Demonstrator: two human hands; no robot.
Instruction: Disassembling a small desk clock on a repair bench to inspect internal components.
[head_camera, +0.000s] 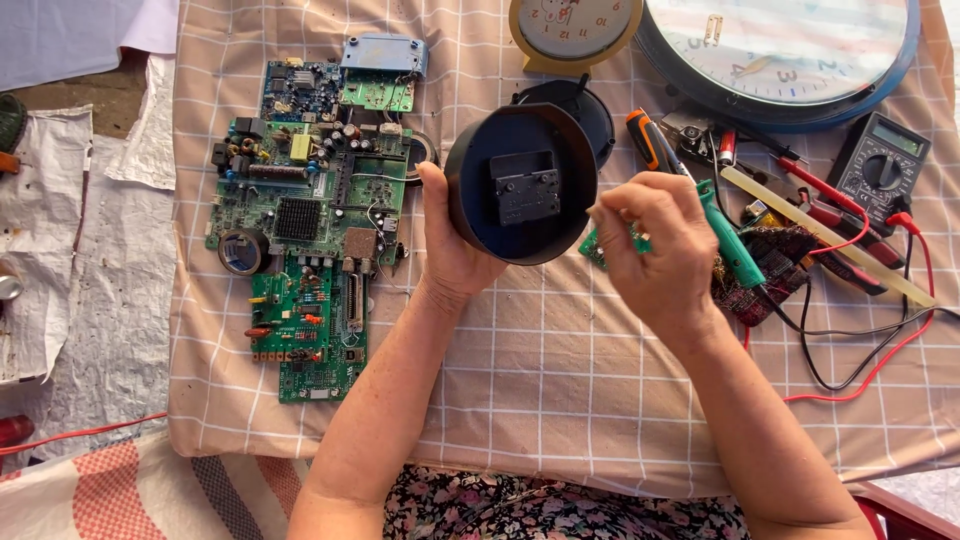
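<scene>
At the centre of the frame, the left hand is closed around the left edge of a round black clock, holding it tilted with its back facing up. A square black mechanism box sits in the middle of that back. The right hand, just right of the clock, has its fingers curled and pinched together near the clock's rim; whether it grips anything cannot be told. A green-handled soldering iron lies beside it on the checked cloth covering the desk. Green circuit boards lie at the left. A multimeter with red leads sits at the upper right, below a large blue-rimmed wall clock.
</scene>
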